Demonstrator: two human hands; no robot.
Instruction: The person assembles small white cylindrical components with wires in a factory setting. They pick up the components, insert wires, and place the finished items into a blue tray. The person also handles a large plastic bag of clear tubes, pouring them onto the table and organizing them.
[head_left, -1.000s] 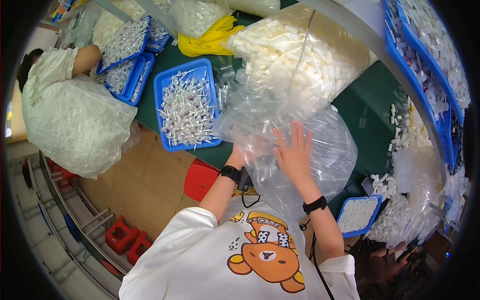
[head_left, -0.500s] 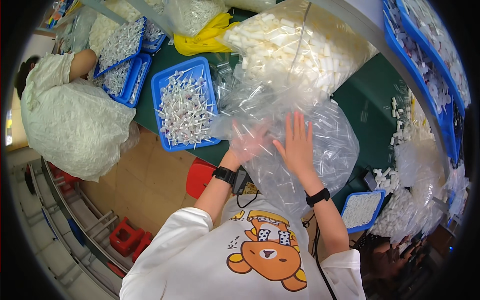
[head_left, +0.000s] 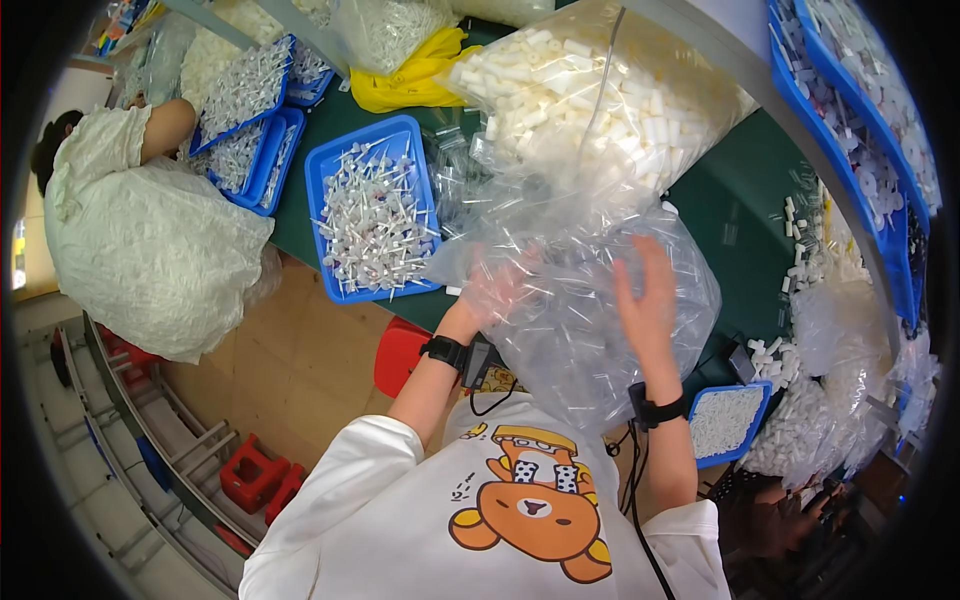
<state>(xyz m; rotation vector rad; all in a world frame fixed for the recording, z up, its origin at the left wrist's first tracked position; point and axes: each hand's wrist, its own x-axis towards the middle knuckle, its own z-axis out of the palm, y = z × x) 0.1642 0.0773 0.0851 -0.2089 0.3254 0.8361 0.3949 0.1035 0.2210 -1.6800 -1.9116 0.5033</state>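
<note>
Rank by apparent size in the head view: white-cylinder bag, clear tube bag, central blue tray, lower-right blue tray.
1. White-cylinder bag and clear tube bag: too alike to rank.
2. Central blue tray.
3. Lower-right blue tray, smallest.

1. White shirt (head_left: 350, 530): the front carries a small group of dark, script-like marks (head_left: 461, 487), set between the bear print (head_left: 537, 508) and the left sleeve (head_left: 372, 445). Marks too small to read.
2. Other surfaces: no text, label, number or sign is legible.
</note>
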